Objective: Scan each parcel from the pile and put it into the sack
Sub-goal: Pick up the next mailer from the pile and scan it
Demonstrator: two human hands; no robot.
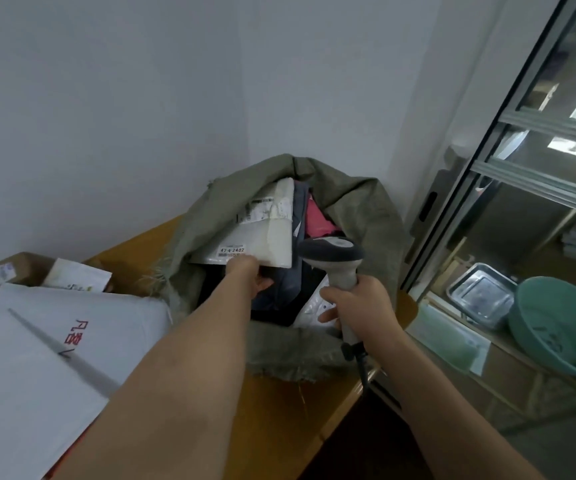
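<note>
Parcel point(262, 233): white flat mailer, in the sack point(359, 209) mouth, left hand point(250, 275) fingers clamped on its lower edge. Looks light, semi-stiff, slick film; edge hold suits it. Right hand point(359, 306) wrapped round the scanner point(335, 258). More parcels on the tabletop point(134, 254).

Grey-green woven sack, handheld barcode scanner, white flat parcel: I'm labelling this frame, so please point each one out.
Grey-green woven sack point(362, 209): head view, right wall of its open mouth.
Handheld barcode scanner point(331, 252): head view, dark head.
White flat parcel point(272, 237): head view, bare face beside its label.
</note>
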